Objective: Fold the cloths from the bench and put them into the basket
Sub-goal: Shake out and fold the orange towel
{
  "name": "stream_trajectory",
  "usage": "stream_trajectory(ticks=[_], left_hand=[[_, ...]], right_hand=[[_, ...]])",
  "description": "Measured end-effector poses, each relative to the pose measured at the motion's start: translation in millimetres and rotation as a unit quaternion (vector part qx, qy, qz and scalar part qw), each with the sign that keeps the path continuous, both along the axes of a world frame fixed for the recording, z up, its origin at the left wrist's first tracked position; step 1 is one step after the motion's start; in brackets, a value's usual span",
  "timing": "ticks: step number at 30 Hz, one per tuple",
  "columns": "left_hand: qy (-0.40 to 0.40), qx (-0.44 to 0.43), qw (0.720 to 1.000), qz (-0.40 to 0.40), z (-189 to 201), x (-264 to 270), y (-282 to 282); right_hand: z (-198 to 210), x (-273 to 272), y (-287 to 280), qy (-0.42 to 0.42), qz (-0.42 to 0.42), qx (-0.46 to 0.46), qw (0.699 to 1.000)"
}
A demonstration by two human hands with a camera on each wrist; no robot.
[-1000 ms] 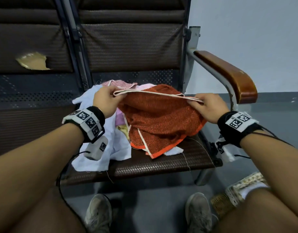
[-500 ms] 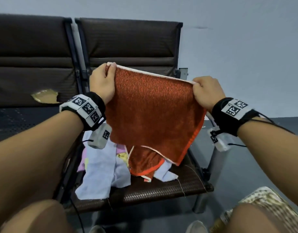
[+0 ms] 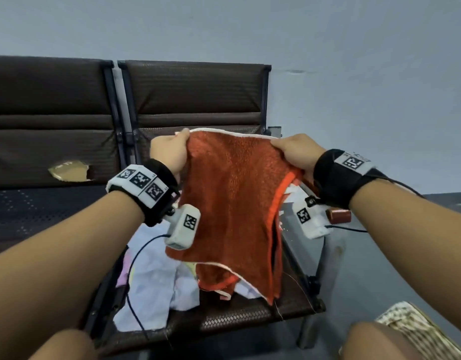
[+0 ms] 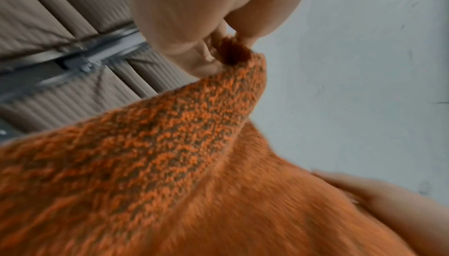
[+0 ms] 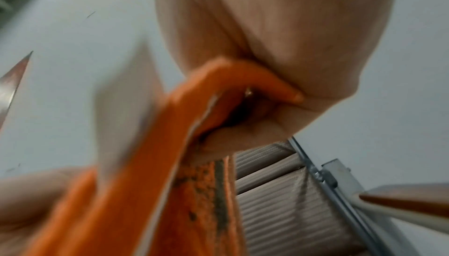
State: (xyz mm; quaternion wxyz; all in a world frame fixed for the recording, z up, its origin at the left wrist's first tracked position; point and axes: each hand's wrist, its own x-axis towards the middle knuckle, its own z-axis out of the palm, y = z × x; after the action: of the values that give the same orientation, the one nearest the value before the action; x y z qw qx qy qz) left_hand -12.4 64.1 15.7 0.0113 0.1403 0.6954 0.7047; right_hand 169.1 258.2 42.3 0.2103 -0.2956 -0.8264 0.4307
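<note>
An orange terry cloth (image 3: pixel 229 198) with a pale hem hangs in the air above the bench seat (image 3: pixel 239 315). My left hand (image 3: pixel 169 152) pinches its upper left corner and my right hand (image 3: pixel 294 152) pinches its upper right corner. The left wrist view shows the orange cloth (image 4: pixel 170 164) bunched between the fingers of my left hand (image 4: pixel 218 52). The right wrist view shows my right hand (image 5: pixel 255 106) curled round the orange cloth's (image 5: pixel 150 164) edge. A pile of cloths (image 3: pixel 156 281), pale blue, pink and white, lies on the seat below. A woven basket (image 3: pixel 416 331) sits at the lower right.
The bench has brown padded backrests (image 3: pixel 195 94), one with a torn patch (image 3: pixel 68 170) on the left. A wooden armrest (image 3: pixel 338 215) and metal frame (image 3: pixel 325 268) stand at the seat's right side. My knees fill the lower corners. A grey wall rises behind.
Both hands have lifted the orange cloth off the pile and now hold it closer together, so the cloth hangs narrower and sags in the middle. The camera has tilted upward.
</note>
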Motion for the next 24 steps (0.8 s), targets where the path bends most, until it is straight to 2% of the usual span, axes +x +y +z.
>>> stream_trajectory(ticks=[4, 7, 8, 10, 12, 13, 16, 17, 19, 21, 22, 24], left_hand=[[-0.035, 0.058, 0.985, -0.157, -1, 59, 18], [-0.002, -0.003, 0.968, -0.249, -8, 92, 24], [0.009, -0.033, 0.963, -0.266, -10, 97, 24], [-0.009, -0.062, 0.953, -0.297, -11, 99, 20], [-0.059, -0.048, 0.948, -0.309, -10, 95, 14], [-0.057, -0.039, 0.957, -0.283, -10, 92, 13], [0.029, -0.021, 0.984, -0.172, -15, 75, 12], [0.024, -0.013, 0.981, -0.19, -16, 70, 13], [-0.029, -0.003, 0.954, -0.299, -16, 61, 16], [-0.058, -0.039, 0.918, -0.39, -13, 52, 18], [-0.061, -0.051, 0.911, -0.404, -13, 48, 20], [-0.054, -0.05, 0.917, -0.392, -16, 39, 27]], right_hand=[[-5, -14, -24, 0.025, 0.021, -0.093, 0.995], [-9, -15, -47, 0.072, 0.061, -0.215, 0.972], [-10, -13, -52, 0.068, 0.074, -0.226, 0.969], [-15, -10, -56, 0.046, 0.084, -0.189, 0.977], [-17, -7, -55, 0.033, 0.083, -0.149, 0.985], [-17, -6, -53, 0.025, 0.088, -0.134, 0.987], [-14, -4, -47, 0.001, 0.147, -0.133, 0.98], [-12, -3, -45, -0.001, 0.171, -0.138, 0.976], [-8, -3, -41, -0.011, 0.201, -0.111, 0.973], [-6, -5, -34, -0.014, 0.193, -0.023, 0.981], [-6, -5, -28, -0.008, 0.176, 0.021, 0.984], [-6, -5, -11, -0.018, 0.138, 0.078, 0.987]])
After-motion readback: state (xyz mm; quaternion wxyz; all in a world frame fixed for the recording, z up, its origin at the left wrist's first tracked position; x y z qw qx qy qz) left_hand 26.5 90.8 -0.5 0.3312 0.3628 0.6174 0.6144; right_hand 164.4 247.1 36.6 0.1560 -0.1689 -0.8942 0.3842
